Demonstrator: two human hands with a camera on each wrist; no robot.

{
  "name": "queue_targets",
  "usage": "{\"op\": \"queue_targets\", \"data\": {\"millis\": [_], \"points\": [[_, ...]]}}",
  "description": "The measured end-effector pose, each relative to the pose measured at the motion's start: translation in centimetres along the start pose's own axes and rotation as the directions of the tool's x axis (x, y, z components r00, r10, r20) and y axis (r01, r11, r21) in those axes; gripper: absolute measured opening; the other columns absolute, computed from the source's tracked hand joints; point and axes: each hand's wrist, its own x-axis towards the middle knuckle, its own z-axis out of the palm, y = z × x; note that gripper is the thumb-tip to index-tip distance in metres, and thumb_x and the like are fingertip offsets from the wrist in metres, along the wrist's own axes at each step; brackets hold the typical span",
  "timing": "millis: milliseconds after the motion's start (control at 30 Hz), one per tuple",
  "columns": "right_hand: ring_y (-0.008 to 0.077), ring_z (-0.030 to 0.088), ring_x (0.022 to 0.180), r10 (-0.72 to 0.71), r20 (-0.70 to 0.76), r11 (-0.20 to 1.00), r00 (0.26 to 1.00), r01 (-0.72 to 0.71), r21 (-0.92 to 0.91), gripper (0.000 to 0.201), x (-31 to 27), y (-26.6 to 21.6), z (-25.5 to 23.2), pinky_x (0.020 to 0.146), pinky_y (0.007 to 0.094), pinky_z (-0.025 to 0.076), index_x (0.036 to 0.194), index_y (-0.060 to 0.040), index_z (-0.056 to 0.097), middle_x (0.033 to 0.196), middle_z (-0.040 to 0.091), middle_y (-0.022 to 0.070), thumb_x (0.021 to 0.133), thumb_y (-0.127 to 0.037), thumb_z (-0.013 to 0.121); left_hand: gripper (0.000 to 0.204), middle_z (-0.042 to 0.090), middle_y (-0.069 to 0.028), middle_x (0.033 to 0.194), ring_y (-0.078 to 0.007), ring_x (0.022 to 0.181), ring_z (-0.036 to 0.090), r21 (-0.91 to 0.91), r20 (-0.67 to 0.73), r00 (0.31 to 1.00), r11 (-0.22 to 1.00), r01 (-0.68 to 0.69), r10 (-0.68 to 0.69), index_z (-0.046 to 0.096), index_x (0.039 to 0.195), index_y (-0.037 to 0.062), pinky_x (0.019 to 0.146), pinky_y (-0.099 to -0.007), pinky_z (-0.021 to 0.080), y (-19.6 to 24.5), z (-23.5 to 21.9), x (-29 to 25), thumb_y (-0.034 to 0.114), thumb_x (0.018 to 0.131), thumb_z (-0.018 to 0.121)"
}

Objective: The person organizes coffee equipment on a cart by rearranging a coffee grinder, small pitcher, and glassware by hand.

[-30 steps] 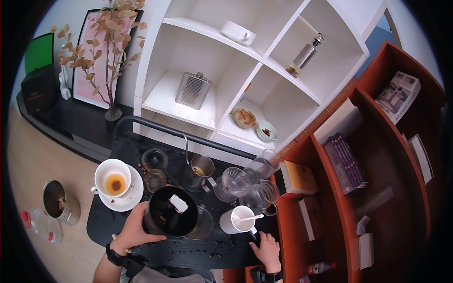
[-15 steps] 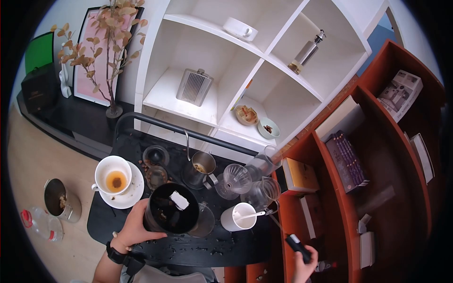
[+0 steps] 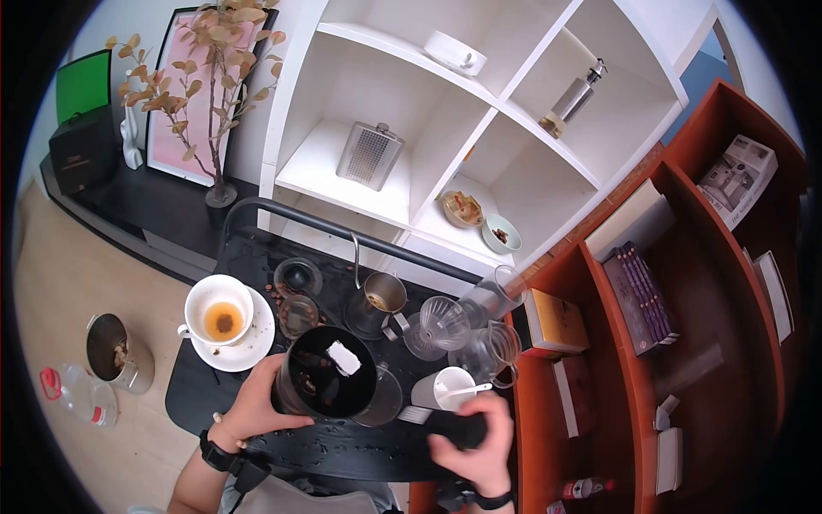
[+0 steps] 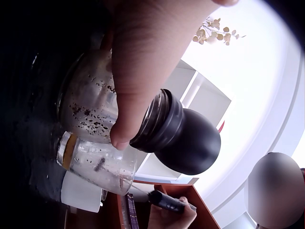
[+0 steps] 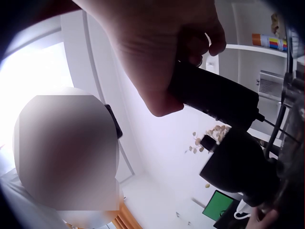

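Note:
My left hand (image 3: 257,403) curls round the side of a black open-topped vessel (image 3: 358,392), its thumb toward me. Dark bits and a white rectangular patch show inside the vessel. Over the table's right side, my right hand (image 3: 481,441) grips a black stick with a thin metal shaft (image 5: 214,98). In the left wrist view that shaft points left, toward a clear glass (image 4: 107,169). The shaft's far end is too blurred to make out. Close beyond the right hand stands a white mug (image 3: 431,385) with a white spoon (image 3: 469,390) in it.
A gooseneck metal kettle (image 3: 370,313), a ribbed glass dripper (image 3: 443,323) and a glass pot (image 3: 485,353) stand behind on the black table (image 3: 342,454). At left, a white cup (image 3: 197,304) sits on a saucer (image 3: 261,343). A metal pot (image 3: 133,368) stands beyond the table's left edge.
My right hand has lifted the black stick from beside the mug, swung it out right, then brought it back left in front of the mug. The left hand keeps its grip.

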Motion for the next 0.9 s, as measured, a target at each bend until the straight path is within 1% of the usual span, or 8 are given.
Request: {"op": "queue_targets", "data": {"millis": [100,200,267,467,500,733,867,900], "points": [[0.0244,0.055,0.065,-0.053,0.154,0.993,0.987,0.068,-0.095,0.039,1.1,0.7,3.3,0.062,0.0325,0.044,0.085,-0.0053,0.053,0.074,0.055,0.0082,0.057,-0.013,0.079,0.09,0.047,-0.0141,0.121,-0.0299,0.115,0.045,0.004,-0.002,1.0,1.0,0.003,-0.003,0.042,0.125,0.0043,0.098,-0.0367,0.035,0.3,-0.1,0.1,0.03,0.051,0.087],[0.0198,0.057,0.07,-0.096,0.11,0.967,0.989,0.119,-0.226,0.039,1.5,2.0,2.2,0.065,0.0286,0.046,0.082,-0.0041,0.05,0.075,0.054,0.0082,0.056,-0.011,0.077,0.09,0.047,-0.014,0.121,-0.03,0.115,0.045,0.012,0.004,1.0,1.0,0.001,-0.001,0.042,0.125,0.0046,0.099,-0.0368,0.035,0.4,-0.2,0.1,0.029,0.051,0.087],[0.0239,0.055,0.064,-0.01,0.011,1.0,1.0,0.01,0.016,0.039,1.2,2.3,1.9,0.061,0.0313,0.044,0.084,-0.0052,0.052,0.074,0.056,0.0089,0.055,-0.01,0.079,0.09,0.047,-0.014,0.122,-0.03,0.115,0.045,0.024,0.01,1.0,1.0,-0.003,0.003,0.042,0.125,0.0048,0.099,-0.0368,0.035,0.6,-0.2,0.1,0.029,0.051,0.087],[0.0243,0.055,0.068,-0.144,0.04,0.956,0.989,0.15,-0.251,0.038,1.4,2.8,1.9,0.062,0.0324,0.043,0.085,-0.0055,0.054,0.075,0.056,0.0073,0.058,-0.013,0.08,0.09,0.047,-0.014,0.123,-0.0299,0.115,0.045,-0.005,0.001,1.0,1.0,0.025,-0.025,0.042,0.125,0.0051,0.099,-0.0366,0.035,0.1,0.0,0.0,0.03,0.051,0.087],[0.0243,0.054,0.068,0.026,0.024,0.994,0.999,-0.023,-0.103,0.037,0.7,3.3,1.7,0.063,0.0323,0.042,0.084,-0.0061,0.055,0.076,0.057,0.0067,0.058,-0.014,0.08,0.09,0.047,-0.014,0.123,-0.0299,0.115,0.045,-0.005,-0.006,1.0,1.0,0.026,-0.026,0.042,0.125,0.0051,0.099,-0.0366,0.035,0.1,0.0,0.0,0.03,0.051,0.087],[0.0228,0.053,0.07,-0.096,0.07,0.969,0.993,0.109,-0.224,0.04,1.3,2.8,1.8,0.064,0.0315,0.042,0.086,-0.0067,0.054,0.076,0.057,0.0055,0.058,-0.015,0.081,0.09,0.047,-0.0138,0.123,-0.0301,0.115,0.044,0.005,0.008,1.0,1.0,0.01,-0.01,0.042,0.125,0.0052,0.099,-0.037,0.035,0.0,0.0,0.0,0.031,0.051,0.087],[0.0223,0.052,0.069,0.03,0.086,0.996,0.996,-0.022,-0.086,0.038,1.1,2.6,2.7,0.065,0.0316,0.043,0.084,-0.0069,0.053,0.076,0.057,0.0048,0.056,-0.012,0.079,0.091,0.047,-0.0136,0.123,-0.0298,0.115,0.045,0.006,0.005,1.0,1.0,0.009,-0.009,0.042,0.125,0.0052,0.099,-0.0369,0.035,0.2,-0.1,0.1,0.031,0.051,0.087],[0.023,0.053,0.07,-0.049,0.104,0.975,0.993,0.07,-0.211,0.039,1.5,2.4,2.8,0.065,0.0324,0.044,0.083,-0.0069,0.053,0.076,0.057,0.0056,0.055,-0.013,0.08,0.091,0.047,-0.0136,0.123,-0.0298,0.115,0.045,0.007,0.009,1.0,1.0,0.009,-0.009,0.042,0.125,0.0052,0.099,-0.0369,0.035,0.1,-0.1,0.1,0.031,0.051,0.087]]}}
